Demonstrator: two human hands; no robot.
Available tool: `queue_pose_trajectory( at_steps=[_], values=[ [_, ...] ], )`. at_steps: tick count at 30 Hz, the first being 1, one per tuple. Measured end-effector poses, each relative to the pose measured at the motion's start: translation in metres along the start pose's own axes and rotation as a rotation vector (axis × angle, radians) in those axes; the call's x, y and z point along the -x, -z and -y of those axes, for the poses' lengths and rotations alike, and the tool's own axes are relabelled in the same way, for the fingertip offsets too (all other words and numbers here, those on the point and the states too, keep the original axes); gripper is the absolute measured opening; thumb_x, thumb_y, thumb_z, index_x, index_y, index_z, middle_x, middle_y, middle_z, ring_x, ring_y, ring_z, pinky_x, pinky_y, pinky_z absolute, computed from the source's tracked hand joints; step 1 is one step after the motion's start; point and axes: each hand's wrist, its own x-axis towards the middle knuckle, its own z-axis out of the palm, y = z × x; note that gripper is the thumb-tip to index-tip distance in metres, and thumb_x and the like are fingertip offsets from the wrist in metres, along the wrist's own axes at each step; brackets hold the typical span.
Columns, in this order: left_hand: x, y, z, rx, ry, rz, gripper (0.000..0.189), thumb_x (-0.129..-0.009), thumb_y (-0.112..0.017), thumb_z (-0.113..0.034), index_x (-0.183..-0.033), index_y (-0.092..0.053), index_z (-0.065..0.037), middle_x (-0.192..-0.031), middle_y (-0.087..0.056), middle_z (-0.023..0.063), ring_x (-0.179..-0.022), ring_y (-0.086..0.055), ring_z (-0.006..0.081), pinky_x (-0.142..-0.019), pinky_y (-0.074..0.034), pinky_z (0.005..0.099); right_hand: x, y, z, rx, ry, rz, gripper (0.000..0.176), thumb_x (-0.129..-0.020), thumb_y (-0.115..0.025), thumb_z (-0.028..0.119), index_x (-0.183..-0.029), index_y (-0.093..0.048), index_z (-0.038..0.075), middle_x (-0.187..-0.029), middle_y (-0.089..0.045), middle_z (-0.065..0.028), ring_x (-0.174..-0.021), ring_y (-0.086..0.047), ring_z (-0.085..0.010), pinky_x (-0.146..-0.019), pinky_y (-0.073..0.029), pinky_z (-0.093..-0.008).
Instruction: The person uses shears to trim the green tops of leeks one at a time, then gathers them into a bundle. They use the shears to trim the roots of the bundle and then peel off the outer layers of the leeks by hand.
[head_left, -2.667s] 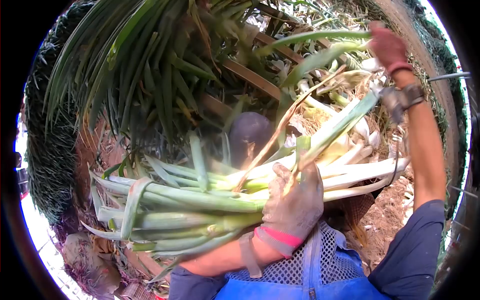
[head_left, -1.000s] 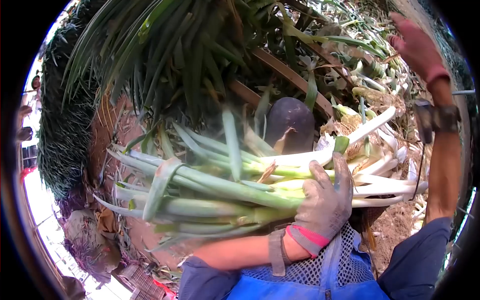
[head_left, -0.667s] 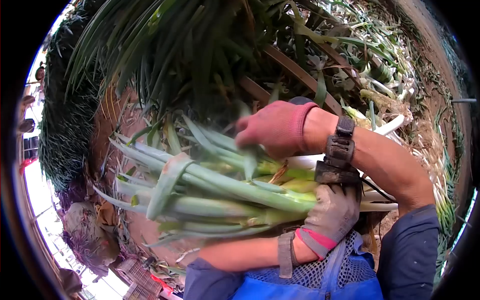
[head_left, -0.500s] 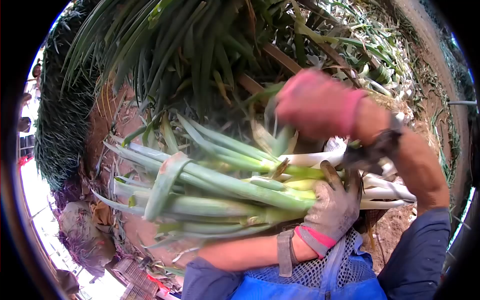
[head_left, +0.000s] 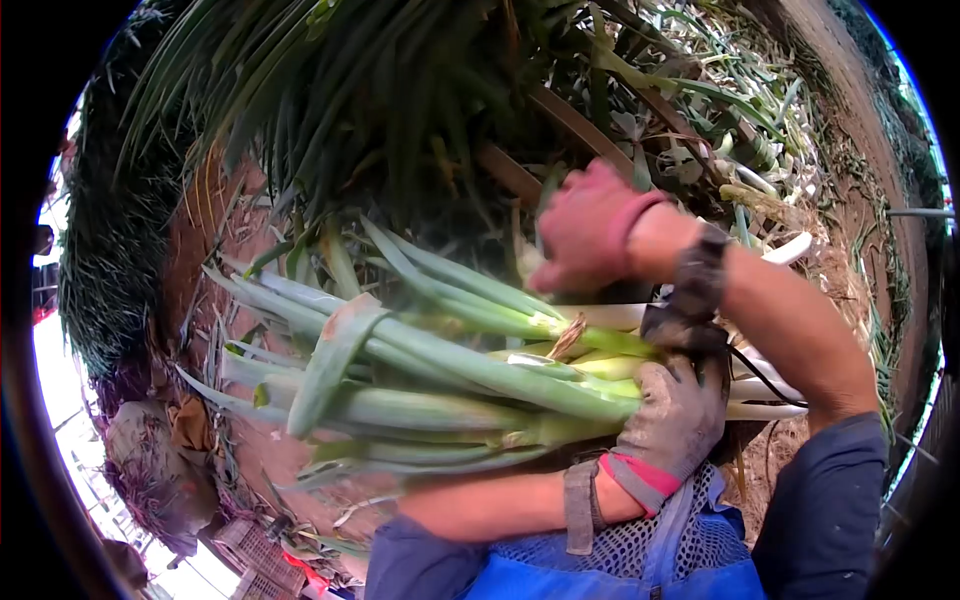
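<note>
1. A heap of long green leaves (head_left: 300, 110) is spreading across the upper left of the frame.
2. The leeks (head_left: 450, 370) are lying across the middle, green tops pointing left, white ends right.
3. My blue garment (head_left: 620, 572) is showing at bottom centre.
4. My red-gloved right hand (head_left: 592, 230) is hovering over the leeks, right of centre; I cannot tell whether its fingers are holding anything.
5. My grey-gloved left hand (head_left: 675, 415) is gripping the leeks nearer their white ends.

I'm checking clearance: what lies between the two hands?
In the head view, pale stalks lie between left hand and right hand; dark wrist gear shows alongside.
</note>
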Motion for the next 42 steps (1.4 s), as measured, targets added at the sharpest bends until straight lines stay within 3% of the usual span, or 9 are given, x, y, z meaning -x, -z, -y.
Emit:
queue_pose_trajectory(
  at_steps=[7, 12, 14, 16, 22, 26, 31, 34, 42],
  values=[
    [0.002, 0.001, -0.002, 0.050, 0.015, 0.055, 0.045, -0.094, -0.060, -0.017, -0.133, -0.072, 0.003, -0.131, -0.067, 0.0257, -0.097, -0.069, 0.0478, -0.063, -0.045, 0.0474, 0.033, -0.003, -0.024, -0.056, 0.208, -0.452, 0.019, -0.076, -0.068, 0.011, -0.093, -0.077, 0.008, -0.082, -0.072, -0.0151, -0.082, -0.073, -0.0369, -0.075, -0.059, -0.0478],
    [-0.002, -0.005, 0.004, -0.043, 0.063, -0.061, 0.042, -0.097, -0.056, -0.008, -0.135, -0.069, 0.005, -0.141, -0.066, 0.0259, -0.105, -0.070, 0.0533, -0.059, -0.050, 0.0407, 0.151, -0.034, -0.209, 0.310, -0.284, -1.055, 0.015, -0.101, -0.068, 0.013, -0.109, -0.061, 0.002, -0.086, -0.065, -0.0155, -0.078, -0.069, -0.0316, -0.070, -0.059, -0.0454],
    [-0.004, 0.004, 0.009, -0.053, 0.023, -0.038, 0.042, -0.099, -0.056, -0.011, -0.135, -0.069, 0.003, -0.136, -0.067, 0.0304, -0.094, -0.071, 0.0471, -0.058, -0.050, 0.0393, 0.239, -0.001, -0.299, 0.106, -1.096, -0.617, 0.037, -0.111, -0.058, 0.022, -0.143, -0.057, 0.004, -0.121, -0.071, -0.0239, -0.101, -0.074, -0.0378, -0.088, -0.062, -0.0433],
    [-0.009, 0.010, 0.003, -0.022, 0.213, -0.084, 0.043, -0.099, -0.056, -0.014, -0.137, -0.068, 0.002, -0.129, -0.067, 0.0380, -0.080, -0.068, 0.0369, -0.056, -0.050, 0.0368, 0.299, -0.007, -0.336, 0.429, -1.237, -0.570, 0.049, -0.111, -0.059, 0.025, -0.156, -0.051, 0.008, -0.146, -0.062, -0.0274, -0.127, -0.068, -0.0374, -0.102, -0.058, -0.0429],
    [-0.009, 0.009, 0.002, -0.054, 0.184, -0.068, 0.049, -0.099, -0.058, -0.022, -0.140, -0.067, 0.002, -0.123, -0.065, 0.0451, -0.070, -0.060, 0.0299, -0.057, -0.052, 0.0382, 0.132, 0.006, -0.088, -0.218, 0.158, -0.722, 0.064, -0.080, -0.087, 0.006, -0.140, -0.072, 0.022, -0.132, -0.071, -0.0124, -0.124, -0.068, -0.0314, -0.105, -0.057, -0.0440],
    [0.001, 0.001, -0.004, -0.010, 0.164, -0.039, 0.050, -0.099, -0.058, -0.024, -0.141, -0.067, 0.003, -0.125, -0.063, 0.0470, -0.072, -0.059, 0.0312, -0.063, -0.053, 0.0403, 0.063, -0.020, -0.024, 0.055, 0.345, -0.487, 0.010, -0.086, -0.071, 0.014, -0.085, -0.080, 0.017, -0.103, -0.073, -0.0075, -0.100, -0.070, -0.0255, -0.090, -0.055, -0.0430],
    [-0.003, 0.013, 0.010, -0.167, -0.028, -0.044, 0.045, -0.099, -0.057, -0.016, -0.138, -0.067, 0.005, -0.140, -0.064, 0.0319, -0.102, -0.070, 0.0463, -0.065, -0.052, 0.0408, 0.093, -0.014, -0.112, 0.485, 0.160, -0.969, 0.007, -0.083, -0.069, 0.005, -0.085, -0.074, 0.010, -0.078, -0.069, -0.0105, -0.070, -0.068, -0.0294, -0.069, -0.058, -0.0442],
    [-0.004, 0.016, 0.008, -0.137, -0.002, -0.013, 0.044, -0.099, -0.056, -0.014, -0.138, -0.067, 0.004, -0.142, -0.065, 0.0249, -0.115, -0.069, 0.0507, -0.064, -0.052, 0.0412, 0.189, 0.002, -0.243, 0.319, -0.691, -0.729, 0.010, -0.098, -0.067, 0.005, -0.105, -0.073, 0.006, -0.083, -0.066, -0.0167, -0.077, -0.068, -0.0294, -0.074, -0.060, -0.0451],
    [0.001, -0.005, -0.018, 0.024, 0.248, -0.011, 0.039, -0.099, -0.057, -0.016, -0.130, -0.072, 0.002, -0.139, -0.066, 0.0272, -0.111, -0.067, 0.0498, -0.067, -0.053, 0.0434, 0.088, -0.018, -0.040, 0.057, 0.137, -0.629, 0.028, -0.083, -0.076, 0.013, -0.109, -0.082, 0.018, -0.102, -0.072, -0.0077, -0.100, -0.069, -0.0248, -0.090, -0.055, -0.0437]
  ],
)
